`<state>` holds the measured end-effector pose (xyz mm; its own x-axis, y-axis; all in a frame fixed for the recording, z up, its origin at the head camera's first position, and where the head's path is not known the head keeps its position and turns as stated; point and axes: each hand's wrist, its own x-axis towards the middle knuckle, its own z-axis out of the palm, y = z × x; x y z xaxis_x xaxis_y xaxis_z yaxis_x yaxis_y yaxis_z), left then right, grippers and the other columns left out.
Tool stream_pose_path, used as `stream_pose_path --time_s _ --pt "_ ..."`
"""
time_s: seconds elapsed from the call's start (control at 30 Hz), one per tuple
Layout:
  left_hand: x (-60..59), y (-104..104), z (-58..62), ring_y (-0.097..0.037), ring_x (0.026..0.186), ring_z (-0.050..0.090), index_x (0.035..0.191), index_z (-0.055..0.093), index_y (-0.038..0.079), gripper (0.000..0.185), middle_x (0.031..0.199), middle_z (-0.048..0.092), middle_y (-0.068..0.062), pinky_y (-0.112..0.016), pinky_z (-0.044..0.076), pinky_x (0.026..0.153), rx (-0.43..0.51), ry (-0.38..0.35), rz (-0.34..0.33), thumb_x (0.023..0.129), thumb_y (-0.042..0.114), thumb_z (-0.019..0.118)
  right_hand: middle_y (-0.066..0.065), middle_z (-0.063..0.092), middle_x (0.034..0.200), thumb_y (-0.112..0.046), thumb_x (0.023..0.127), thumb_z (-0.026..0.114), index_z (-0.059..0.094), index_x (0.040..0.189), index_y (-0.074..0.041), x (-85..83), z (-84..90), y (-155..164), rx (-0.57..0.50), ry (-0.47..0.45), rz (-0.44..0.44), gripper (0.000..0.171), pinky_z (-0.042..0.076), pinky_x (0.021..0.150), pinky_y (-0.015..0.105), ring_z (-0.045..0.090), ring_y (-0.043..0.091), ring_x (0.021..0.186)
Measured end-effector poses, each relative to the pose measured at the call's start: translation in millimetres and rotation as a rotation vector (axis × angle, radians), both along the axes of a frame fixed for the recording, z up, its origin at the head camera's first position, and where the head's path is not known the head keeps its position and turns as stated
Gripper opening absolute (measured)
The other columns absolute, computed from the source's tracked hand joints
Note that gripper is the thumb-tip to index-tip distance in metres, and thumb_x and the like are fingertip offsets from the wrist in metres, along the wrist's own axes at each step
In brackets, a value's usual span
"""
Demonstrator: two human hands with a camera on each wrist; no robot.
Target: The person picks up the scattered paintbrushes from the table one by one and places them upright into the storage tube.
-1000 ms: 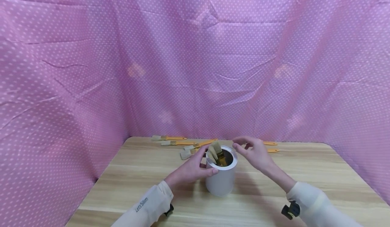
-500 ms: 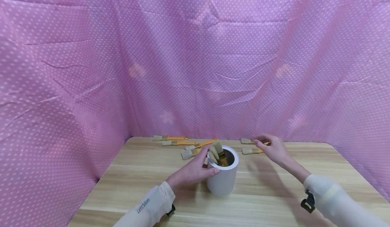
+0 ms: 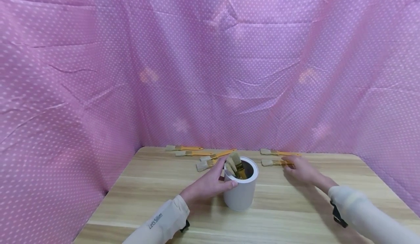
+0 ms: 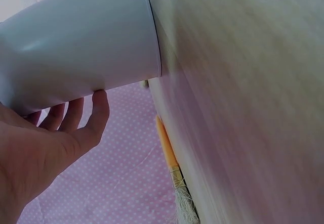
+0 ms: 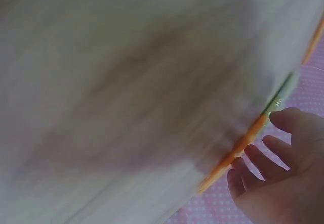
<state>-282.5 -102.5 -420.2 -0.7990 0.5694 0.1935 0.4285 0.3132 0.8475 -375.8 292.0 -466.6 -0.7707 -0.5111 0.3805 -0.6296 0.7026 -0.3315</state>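
A white cylindrical can [image 3: 240, 197] stands upright on the wooden table, with a few paintbrushes [image 3: 235, 161] inside, bristles up. My left hand [image 3: 208, 184] holds it at the left side, thumb in front near the rim. In the left wrist view several curled fingertips [image 4: 100, 96] lie along the can's wall. My right hand [image 3: 302, 169] is over the handle end of a flat paintbrush [image 3: 269, 162] lying to the right. Its thumb and loosely bent fingers are spread along the orange handle [image 5: 242, 144] in the right wrist view.
Another paintbrush [image 3: 267, 152] lies just behind that one, close to the table's far edge. Several more paintbrushes [image 3: 185, 148] with yellow-orange handles lie at the back left, some partly behind the left hand. A pink dotted curtain [image 3: 210, 73] hangs around the table [image 3: 151, 185].
My right hand has moved from beside the can's rim out to the right and down to the nearer right-hand paintbrush. The left hand still holds the can in place.
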Motion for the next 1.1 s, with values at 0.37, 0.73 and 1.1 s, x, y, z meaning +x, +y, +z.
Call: stream_pose_path --time_s 0.37,0.73,1.1 --pt "0.9 -0.2 -0.4 -0.019 0.136 0.041 0.163 0.009 0.032 0.093 0.159 0.026 0.007 -0.044 0.04 0.109 -0.005 -0.033 0.012 0.094 0.05 0.069 0.004 0.07 0.09 0.006 0.08 0.081 0.074 0.094 -0.003 -5.4 -6.6 1.5 0.055 0.127 0.053 0.018 0.057 0.07 0.04 0.065 0.019 0.081" --pt "-0.9 -0.2 -0.7 -0.015 0.139 0.035 0.16 0.01 0.036 0.089 0.158 0.026 0.008 -0.042 0.039 0.11 -0.009 -0.007 0.002 0.094 0.05 0.068 -0.006 0.061 0.081 0.007 0.084 0.076 0.073 0.09 -0.006 -2.2 -0.2 2.5 0.004 -0.05 0.04 0.014 0.048 0.06 0.028 0.052 0.009 0.073" --pt "-1.9 0.6 -1.5 -0.015 0.139 0.037 0.161 0.012 0.035 0.09 0.158 0.028 0.006 -0.038 0.043 0.107 -0.03 0.025 0.011 0.093 0.051 0.069 -0.001 0.066 0.084 0.005 0.085 0.075 0.076 0.096 -0.001 2.1 2.2 1.8 -0.059 -0.093 0.03 0.012 0.052 0.063 0.028 0.057 0.01 0.075"
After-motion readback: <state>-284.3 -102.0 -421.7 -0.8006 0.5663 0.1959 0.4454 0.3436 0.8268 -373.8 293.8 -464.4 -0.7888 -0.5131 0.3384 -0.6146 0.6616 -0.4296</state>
